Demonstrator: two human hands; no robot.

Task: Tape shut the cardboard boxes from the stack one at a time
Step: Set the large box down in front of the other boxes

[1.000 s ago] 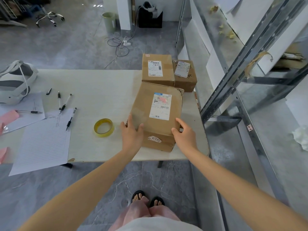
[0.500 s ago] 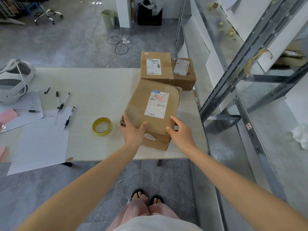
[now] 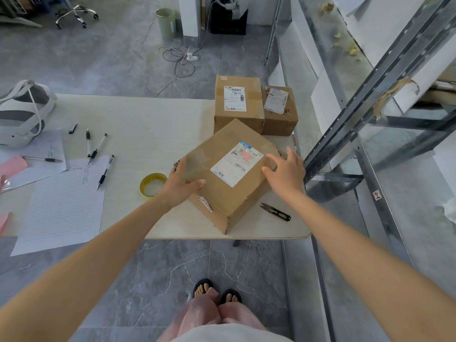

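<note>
A cardboard box (image 3: 222, 191) with a white shipping label lies turned at an angle on the white table (image 3: 138, 134), near its front right corner. My left hand (image 3: 181, 185) holds the box's left corner, thumb on top. My right hand (image 3: 283, 174) is over the box's right edge with fingers spread. Two more labelled cardboard boxes (image 3: 238, 104) (image 3: 280, 111) stand side by side behind it. A yellow tape roll (image 3: 152, 185) lies flat just left of my left hand. Black snips (image 3: 275, 211) lie on the table right of the box.
Several pens (image 3: 96, 150) and lined paper (image 3: 61, 203) cover the table's left part, with a white headset (image 3: 22, 112) at the far left. A metal shelf frame (image 3: 357, 114) rises close to the table's right edge. Cables lie on the floor behind.
The box has been rotated on the table so a corner now points toward me. My right hand moved from its near edge to its right side, uncovering the snips.
</note>
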